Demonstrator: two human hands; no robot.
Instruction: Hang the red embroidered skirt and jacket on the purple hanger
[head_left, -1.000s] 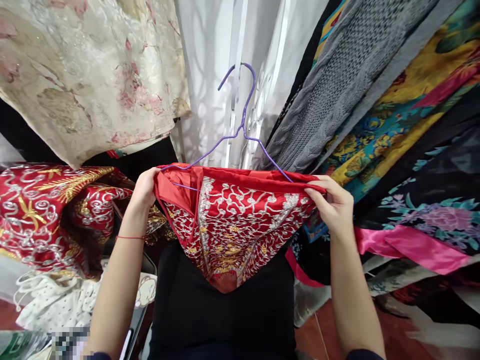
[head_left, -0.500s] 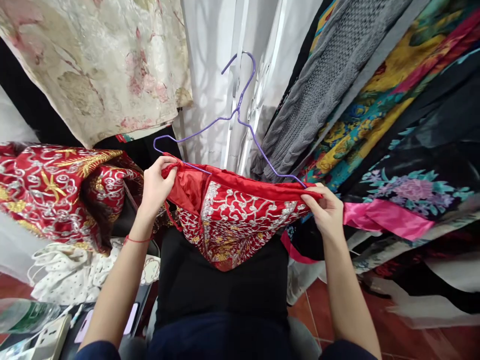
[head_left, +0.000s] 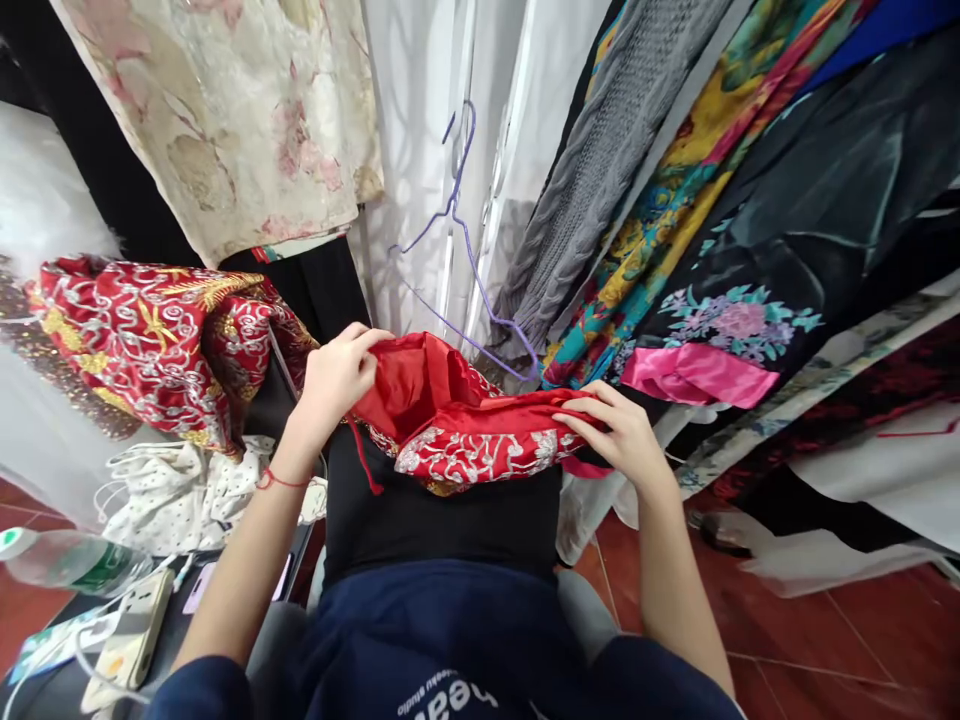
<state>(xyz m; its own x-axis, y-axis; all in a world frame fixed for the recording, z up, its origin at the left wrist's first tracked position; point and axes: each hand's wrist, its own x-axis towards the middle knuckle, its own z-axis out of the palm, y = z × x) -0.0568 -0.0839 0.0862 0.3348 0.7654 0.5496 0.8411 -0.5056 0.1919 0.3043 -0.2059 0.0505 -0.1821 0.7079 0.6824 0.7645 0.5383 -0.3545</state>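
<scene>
A red garment (head_left: 484, 450) with silver and gold embroidery hangs between my hands over my lap. Its plain red lining shows at the gaping top, and a red drawstring dangles at the left. My left hand (head_left: 349, 375) is closed on the left end of the top edge, with the fingertips partly hidden. On the right end, my right hand (head_left: 619, 430) pinches the red band between thumb and fingers. Just behind the garment is a purple wire hanger (head_left: 459, 205), tilted, its lower bar in view. Whether it touches the cloth, I cannot tell.
At left lies another red embroidered garment (head_left: 161, 340), above a white dotted cloth (head_left: 161, 490). A plastic bottle (head_left: 75, 562) and a power strip (head_left: 127, 640) are at lower left. Clothes hang on both sides, including a grey knit (head_left: 592, 170) and a floral cream piece (head_left: 247, 130).
The hanger, whose lower bar was inside the garment's top, now shows behind it, turned and shifted left. The garment has sagged and its top gapes wider. Both hands still hold the cloth.
</scene>
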